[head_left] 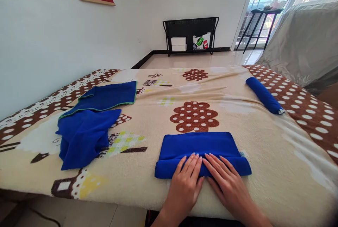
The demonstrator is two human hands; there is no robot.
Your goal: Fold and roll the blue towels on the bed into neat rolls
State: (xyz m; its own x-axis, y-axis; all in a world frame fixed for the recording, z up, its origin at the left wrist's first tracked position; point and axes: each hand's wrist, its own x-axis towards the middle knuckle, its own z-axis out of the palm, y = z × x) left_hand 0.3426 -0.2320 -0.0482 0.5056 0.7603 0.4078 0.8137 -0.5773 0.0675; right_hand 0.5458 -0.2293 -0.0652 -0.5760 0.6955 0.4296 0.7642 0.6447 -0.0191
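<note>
A blue towel (198, 144) lies on the patterned blanket in front of me, its near edge rolled into a thick tube and its far part flat. A small white tag shows at its right side. My left hand (185, 184) rests on the roll with fingers stretched out, pressing near its middle. Beside it, my right hand (228, 183) lies on the same roll, fingers also extended and pointing away from me. A rolled blue towel (264, 94) lies farther off on the right. On the left are a crumpled blue cloth (81, 135) and a folded blue towel (111, 96) with green edging.
The cream blanket (148, 181) with brown dotted borders covers the bed, with some wrinkles toward the far right. Beyond it stands a black rack (191, 26) holding white boxes and a printed bag. A plastic-covered piece of furniture (303, 40) and a black stool (260, 22) are at the right.
</note>
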